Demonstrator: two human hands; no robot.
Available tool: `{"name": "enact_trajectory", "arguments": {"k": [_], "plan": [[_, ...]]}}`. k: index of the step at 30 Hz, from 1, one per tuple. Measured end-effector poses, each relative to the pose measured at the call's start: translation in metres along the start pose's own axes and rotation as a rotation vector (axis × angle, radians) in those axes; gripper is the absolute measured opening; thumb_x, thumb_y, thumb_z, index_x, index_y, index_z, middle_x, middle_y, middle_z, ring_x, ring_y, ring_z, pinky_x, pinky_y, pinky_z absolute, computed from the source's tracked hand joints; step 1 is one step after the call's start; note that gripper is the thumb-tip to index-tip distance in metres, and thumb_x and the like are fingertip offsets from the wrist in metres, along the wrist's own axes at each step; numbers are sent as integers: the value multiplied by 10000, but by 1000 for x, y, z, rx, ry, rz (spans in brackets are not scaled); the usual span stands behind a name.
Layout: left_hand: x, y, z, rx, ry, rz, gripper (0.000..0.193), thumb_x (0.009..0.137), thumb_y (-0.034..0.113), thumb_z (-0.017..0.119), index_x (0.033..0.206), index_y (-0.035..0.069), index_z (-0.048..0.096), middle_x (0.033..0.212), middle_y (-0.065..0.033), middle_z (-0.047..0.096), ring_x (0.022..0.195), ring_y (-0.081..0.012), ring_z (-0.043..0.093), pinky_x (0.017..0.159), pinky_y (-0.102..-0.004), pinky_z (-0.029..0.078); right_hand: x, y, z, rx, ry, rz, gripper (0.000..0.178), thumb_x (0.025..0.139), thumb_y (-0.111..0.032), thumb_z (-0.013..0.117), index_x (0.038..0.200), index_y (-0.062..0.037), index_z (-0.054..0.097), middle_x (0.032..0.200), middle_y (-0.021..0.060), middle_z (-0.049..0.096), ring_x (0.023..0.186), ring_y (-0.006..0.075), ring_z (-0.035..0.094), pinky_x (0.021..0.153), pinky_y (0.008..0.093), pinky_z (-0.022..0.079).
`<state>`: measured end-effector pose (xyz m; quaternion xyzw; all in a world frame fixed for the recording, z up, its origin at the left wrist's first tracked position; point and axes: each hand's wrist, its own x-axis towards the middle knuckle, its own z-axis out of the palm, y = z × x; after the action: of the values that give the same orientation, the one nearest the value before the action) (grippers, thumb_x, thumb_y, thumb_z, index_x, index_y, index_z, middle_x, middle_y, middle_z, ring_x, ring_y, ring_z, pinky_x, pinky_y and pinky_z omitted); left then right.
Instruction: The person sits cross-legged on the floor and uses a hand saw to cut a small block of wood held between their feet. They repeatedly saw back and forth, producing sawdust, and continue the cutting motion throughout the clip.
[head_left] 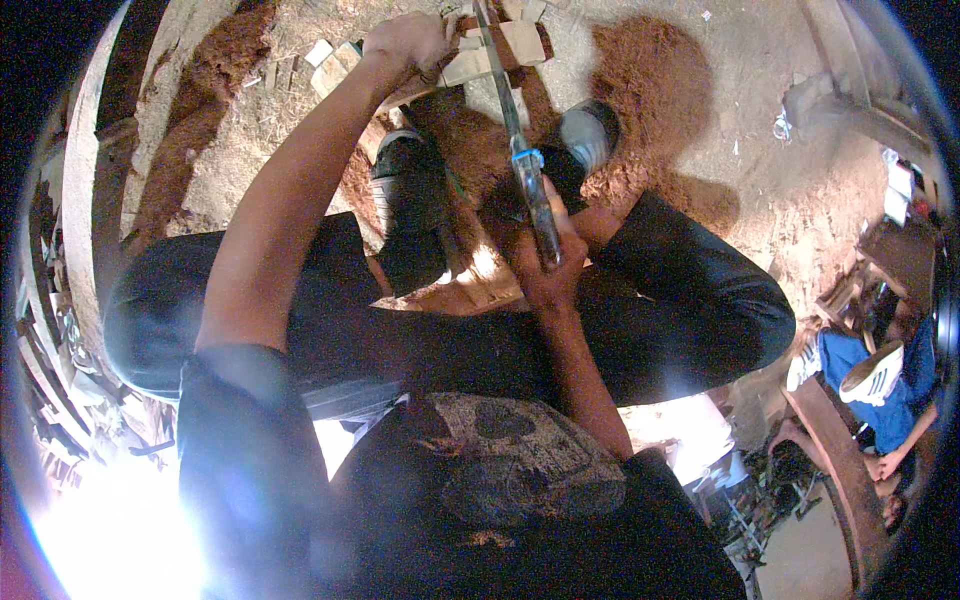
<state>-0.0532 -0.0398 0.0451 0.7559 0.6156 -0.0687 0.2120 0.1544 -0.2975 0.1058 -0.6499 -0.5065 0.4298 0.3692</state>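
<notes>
My right hand (553, 255) is closed round the handle end of a long, narrow metal tool with a blue piece on it, which looks like a saw (510, 120) seen nearly edge-on. Its far end reaches the top of the view, crossing over pale wood pieces (518, 45) on the ground. At the upper middle, my left hand (410, 45) presses down with curled fingers on a piece of wood (465, 68), just left of the saw. Part of its grip is hidden by the hand's back.
My shoes (408, 195) stand on either side of reddish sawdust (650, 80). A long timber (85, 180) runs along the left. At the right, another person (875, 385) in blue sits by a plank (840, 470) and scattered wood.
</notes>
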Motion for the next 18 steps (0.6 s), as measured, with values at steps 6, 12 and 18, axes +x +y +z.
{"name": "enact_trajectory", "arguments": {"k": [6, 12, 18], "plan": [[-10, 2, 20, 64, 118, 162, 483, 1038, 382, 349, 1040, 34, 684, 989, -271, 698, 932, -464, 670, 894, -545, 525, 38, -1, 4, 150, 234, -11, 507, 854, -1, 582, 1358, 47, 554, 1200, 123, 675, 1049, 185, 636, 972, 311, 476], [-8, 2, 31, -135, 324, 150, 447, 922, 309, 594, 1280, 49, 529, 1154, -243, 600, 1042, -454, 587, 872, -526, 504, 41, 7, 3, 56, 226, -32, 558, 825, 43, 566, 1381, 22, 536, 931, 42, 664, 724, 134, 578, 687, 279, 502], [8, -4, 41, -273, 425, 84, 455, 1033, 377, 360, 1045, 32, 656, 971, -273, 694, 928, -482, 656, 884, -556, 515, 39, -3, 9, 71, 84, 87, 544, 837, 39, 546, 1381, 29, 544, 1113, 102, 682, 940, 145, 638, 857, 260, 493]]}}
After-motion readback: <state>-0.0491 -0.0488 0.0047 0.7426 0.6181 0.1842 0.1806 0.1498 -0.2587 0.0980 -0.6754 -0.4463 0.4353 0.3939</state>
